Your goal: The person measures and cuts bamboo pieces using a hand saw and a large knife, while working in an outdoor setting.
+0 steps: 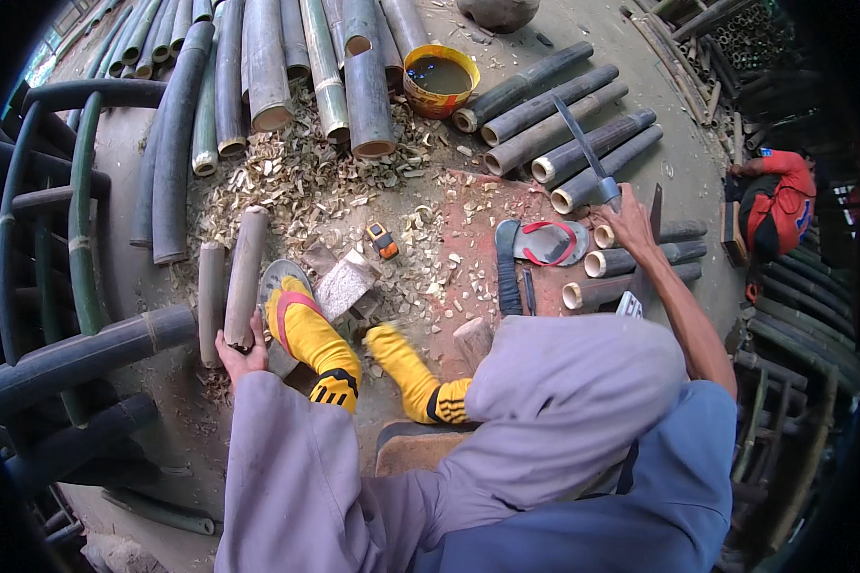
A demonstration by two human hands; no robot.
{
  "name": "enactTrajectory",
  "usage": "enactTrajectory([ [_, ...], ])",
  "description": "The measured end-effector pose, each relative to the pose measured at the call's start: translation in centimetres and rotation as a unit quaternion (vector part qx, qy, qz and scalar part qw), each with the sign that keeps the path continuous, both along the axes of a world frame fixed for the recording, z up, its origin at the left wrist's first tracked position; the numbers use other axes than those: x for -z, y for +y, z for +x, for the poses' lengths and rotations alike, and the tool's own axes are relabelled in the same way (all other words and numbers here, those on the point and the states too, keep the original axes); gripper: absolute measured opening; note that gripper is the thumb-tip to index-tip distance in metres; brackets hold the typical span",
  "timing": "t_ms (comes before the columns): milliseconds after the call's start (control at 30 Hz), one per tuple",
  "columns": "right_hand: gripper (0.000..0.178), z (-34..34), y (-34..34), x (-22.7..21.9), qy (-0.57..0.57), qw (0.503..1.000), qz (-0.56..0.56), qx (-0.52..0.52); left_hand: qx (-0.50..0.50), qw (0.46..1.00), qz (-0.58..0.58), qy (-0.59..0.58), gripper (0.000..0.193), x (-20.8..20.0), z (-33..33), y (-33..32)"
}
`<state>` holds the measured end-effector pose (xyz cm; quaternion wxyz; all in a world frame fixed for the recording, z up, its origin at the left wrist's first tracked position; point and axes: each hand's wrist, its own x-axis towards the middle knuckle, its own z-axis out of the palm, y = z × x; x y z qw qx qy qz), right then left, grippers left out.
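Note:
At the left, my left hand (pixel 244 355) is wrapped round the lower end of a short brown bamboo piece (pixel 247 272), which stands nearly upright. Right beside it is another short bamboo piece (pixel 211 304). My right hand (pixel 629 225) grips a long-bladed knife (pixel 583 139) by its handle, out to the right. The knife's blade points up and away over several cut bamboo lengths (pixel 597 148). One foot in a yellow sock (pixel 317 339) wears a sandal next to a pale wood block (pixel 348 285).
Shavings (pixel 306 181) cover the ground ahead. A tape measure (pixel 382 240), a loose sandal (pixel 550 243) and a yellow bucket of dark liquid (pixel 440 80) lie ahead. Bamboo furniture frames (pixel 84 220) crowd the left. A person in red (pixel 782 196) sits at the far right.

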<state>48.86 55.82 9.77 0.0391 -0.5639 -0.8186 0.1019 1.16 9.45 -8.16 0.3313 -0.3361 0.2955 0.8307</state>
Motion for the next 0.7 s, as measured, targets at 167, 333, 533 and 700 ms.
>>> enactTrajectory([
  [167, 0.044, 0.5, 3.6, 6.7, -0.008, 0.997, 0.064, -0.031, 0.086, 0.958, -0.269, 0.039, 0.061, -0.4, 0.1, -3.0],
  [333, 0.046, 0.0, 5.3, 11.1, -0.012, 0.994, 0.105, -0.006, 0.116, 0.857, -0.477, 0.156, 0.048, -0.7, 2.3, -4.6],
  [533, 0.049, -1.4, 5.5, 13.6, -0.023, 0.999, 0.035, 0.016, 0.317, 0.745, -0.437, 0.391, 0.034, -1.1, 4.3, -7.8],
  [700, 0.065, -0.7, 5.2, 14.0, -0.046, 0.994, 0.061, 0.078, 0.385, 0.748, -0.434, 0.324, 0.036, -3.8, 7.0, -4.4],
])
